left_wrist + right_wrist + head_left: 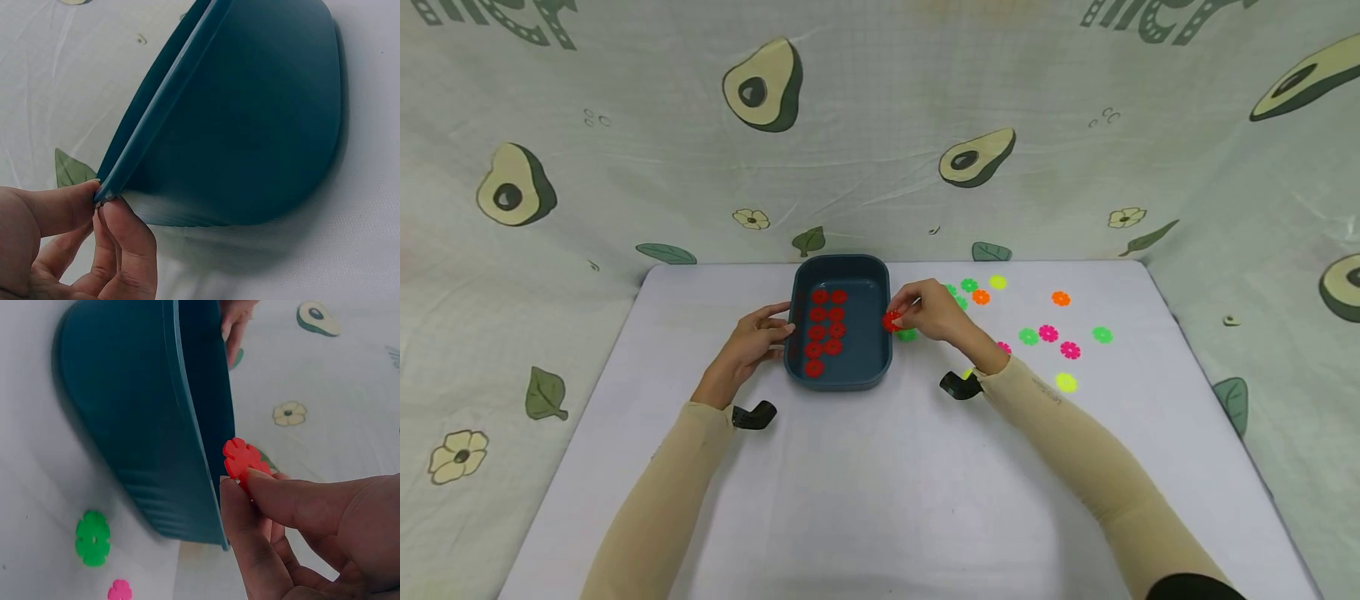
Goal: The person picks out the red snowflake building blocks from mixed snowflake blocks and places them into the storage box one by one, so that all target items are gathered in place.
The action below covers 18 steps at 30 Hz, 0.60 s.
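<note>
A dark teal plastic bin stands on the table, with several red flower-shaped discs laid in two columns along its left side. My left hand pinches the bin's left rim between thumb and fingers, which the left wrist view shows closely. Between the thumb and fingers of my right hand is another red flower-shaped disc, held at the bin's right rim. A green flower-shaped disc lies on the table just outside the bin, under the right hand.
Right of the bin, loose flower-shaped discs lie scattered: green, pink, orange and yellow. Some are partly hidden by the right arm. A white cloth covers the table. Behind hangs an avocado-print curtain.
</note>
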Each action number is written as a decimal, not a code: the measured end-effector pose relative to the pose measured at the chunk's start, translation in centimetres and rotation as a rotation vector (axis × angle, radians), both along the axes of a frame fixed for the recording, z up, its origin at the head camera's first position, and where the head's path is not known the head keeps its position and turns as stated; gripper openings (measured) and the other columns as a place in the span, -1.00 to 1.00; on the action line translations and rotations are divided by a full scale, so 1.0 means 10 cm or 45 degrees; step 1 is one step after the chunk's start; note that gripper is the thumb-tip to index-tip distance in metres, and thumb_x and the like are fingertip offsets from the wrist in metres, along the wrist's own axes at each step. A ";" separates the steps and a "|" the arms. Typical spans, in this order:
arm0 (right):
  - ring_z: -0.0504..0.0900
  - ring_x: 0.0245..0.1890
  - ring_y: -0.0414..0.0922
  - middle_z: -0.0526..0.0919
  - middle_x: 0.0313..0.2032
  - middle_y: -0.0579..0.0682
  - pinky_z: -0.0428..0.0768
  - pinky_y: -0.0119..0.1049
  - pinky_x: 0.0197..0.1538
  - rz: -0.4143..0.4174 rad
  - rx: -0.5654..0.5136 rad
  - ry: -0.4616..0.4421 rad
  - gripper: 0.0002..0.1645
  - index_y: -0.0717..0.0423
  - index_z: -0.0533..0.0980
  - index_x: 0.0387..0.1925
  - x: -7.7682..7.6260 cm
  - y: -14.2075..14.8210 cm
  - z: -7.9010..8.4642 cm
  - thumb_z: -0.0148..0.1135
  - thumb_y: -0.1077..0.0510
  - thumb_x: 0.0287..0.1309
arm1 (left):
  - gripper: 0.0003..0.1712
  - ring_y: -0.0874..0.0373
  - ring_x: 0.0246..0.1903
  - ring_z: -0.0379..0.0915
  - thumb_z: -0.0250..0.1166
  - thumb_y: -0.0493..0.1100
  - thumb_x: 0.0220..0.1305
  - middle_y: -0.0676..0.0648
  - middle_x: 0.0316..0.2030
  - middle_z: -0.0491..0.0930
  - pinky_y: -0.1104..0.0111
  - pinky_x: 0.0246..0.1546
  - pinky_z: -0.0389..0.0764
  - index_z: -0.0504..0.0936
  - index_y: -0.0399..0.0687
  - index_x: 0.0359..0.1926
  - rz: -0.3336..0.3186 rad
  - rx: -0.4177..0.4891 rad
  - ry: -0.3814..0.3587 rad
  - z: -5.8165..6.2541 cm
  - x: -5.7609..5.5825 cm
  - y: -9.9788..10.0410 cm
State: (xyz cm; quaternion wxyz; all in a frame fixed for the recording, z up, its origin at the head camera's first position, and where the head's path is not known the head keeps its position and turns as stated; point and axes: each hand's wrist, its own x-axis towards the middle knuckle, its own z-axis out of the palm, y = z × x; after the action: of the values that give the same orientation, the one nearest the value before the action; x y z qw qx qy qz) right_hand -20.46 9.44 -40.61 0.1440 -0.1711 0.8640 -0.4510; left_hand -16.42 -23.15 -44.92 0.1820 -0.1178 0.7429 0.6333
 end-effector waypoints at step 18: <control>0.68 -0.28 -0.02 0.74 -0.23 0.16 0.65 -0.33 -0.22 0.125 0.046 0.015 -0.80 0.32 0.71 -0.14 0.01 -0.39 -0.01 0.40 0.49 0.20 | -0.30 0.21 -0.12 0.55 0.21 -0.24 0.59 -0.03 0.04 0.44 0.46 -0.22 0.60 0.24 -0.02 0.64 0.008 0.013 0.013 -0.02 0.00 -0.02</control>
State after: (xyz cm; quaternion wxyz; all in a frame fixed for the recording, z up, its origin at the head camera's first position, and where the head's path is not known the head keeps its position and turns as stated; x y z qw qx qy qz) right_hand -20.37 5.56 -40.67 0.1639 -0.2134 0.8635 -0.4265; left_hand -16.39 -23.34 -45.12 0.1769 -0.1160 0.7403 0.6382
